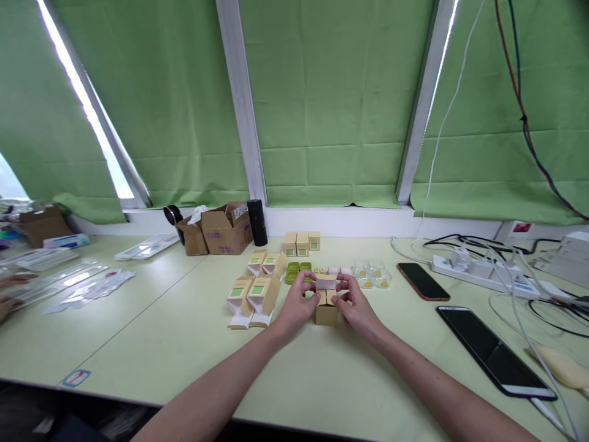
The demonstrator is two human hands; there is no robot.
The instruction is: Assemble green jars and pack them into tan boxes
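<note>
A small cardboard box (326,312) stands upright on the pale green table (193,344), near its middle and directly in front of the person. The box is tan with plain sides. Its top is open, and a paler flap is raised above the opening. The left hand (297,305) and the right hand (357,305) hold the box from either side, each pinching the raised flap between thumb and fingertips.

Just to the left lie similar boxes with green labels (251,297), tipped over with white inserts showing. Three closed boxes (302,244) stand in a row behind. To the right are clear round containers (372,275), a dark phone (422,281) and a larger black tablet (494,350). Another person's hand (8,305) rests at the far left edge.
</note>
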